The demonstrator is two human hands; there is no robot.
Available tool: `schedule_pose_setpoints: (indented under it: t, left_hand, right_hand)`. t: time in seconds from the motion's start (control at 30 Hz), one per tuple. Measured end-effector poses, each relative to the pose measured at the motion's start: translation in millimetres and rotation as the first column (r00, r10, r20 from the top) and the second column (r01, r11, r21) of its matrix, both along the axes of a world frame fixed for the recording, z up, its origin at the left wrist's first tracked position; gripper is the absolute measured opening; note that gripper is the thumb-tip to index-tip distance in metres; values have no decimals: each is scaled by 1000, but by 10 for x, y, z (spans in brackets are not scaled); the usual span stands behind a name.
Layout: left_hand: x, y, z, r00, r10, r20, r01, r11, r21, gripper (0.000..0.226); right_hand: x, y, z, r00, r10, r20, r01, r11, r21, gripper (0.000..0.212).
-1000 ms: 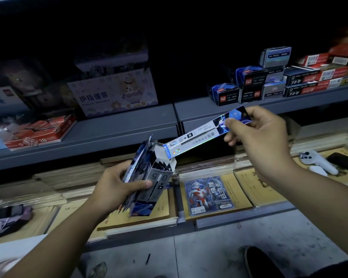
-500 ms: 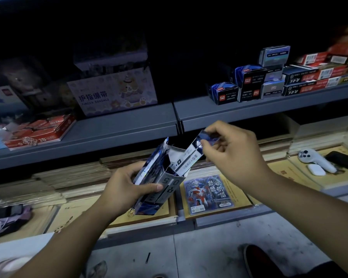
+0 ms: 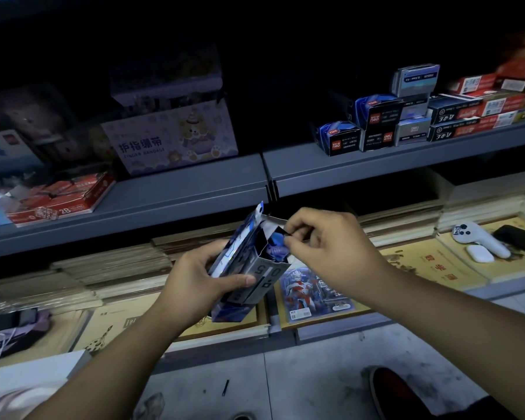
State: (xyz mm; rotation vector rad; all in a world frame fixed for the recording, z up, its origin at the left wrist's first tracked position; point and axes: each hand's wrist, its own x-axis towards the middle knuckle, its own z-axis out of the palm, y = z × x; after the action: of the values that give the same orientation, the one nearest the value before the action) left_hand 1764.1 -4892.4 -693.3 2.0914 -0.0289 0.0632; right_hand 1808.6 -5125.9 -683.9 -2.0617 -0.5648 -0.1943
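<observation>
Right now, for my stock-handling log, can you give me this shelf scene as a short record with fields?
Left hand: grips the blue-and-white cardboard box round its middle, tilted, top open
Right hand: pinches at the box's open top edge
Inside box: blue slim packs, tips showing
Behind: grey metal shelf with small dark boxes
Below: red-and-silver hero card pack, lying flat
Right side: white game controller

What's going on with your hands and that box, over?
Left hand grips open blue-and-white cardboard box. Right hand pinches slim blue packet at box mouth. Nothing in the way.
</observation>
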Motion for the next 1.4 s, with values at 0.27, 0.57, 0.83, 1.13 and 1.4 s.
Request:
schedule_pose_setpoints:
  t: [0.27,0.57,0.83,1.13,1.4]
  left_hand:
    - [-22,-123,20,999,-46,19,46,999,-24,44]
    - [-18,-34,-6,999,-36,27,36,999,30,43]
    - [36,7,-57,993,-80,89,55,966,253,45]
    - [56,6,-129,967,-229,113,161,890,427,50]
    - [101,77,-159,996,-74,-51,85,959,270,36]
  right_hand:
    - [-61,91,-37,991,44,124,-33,996,-88,8]
    - [-63,80,-12,988,81,129,-31,935,-355,22]
    - [-128,13,152,966,-3,258,12,999,-30,17]
    - [-79,17,78,985,129,119,-90,953,-290,15]
    - [-16,-11,186,992,13,123,-34,984,172,8]
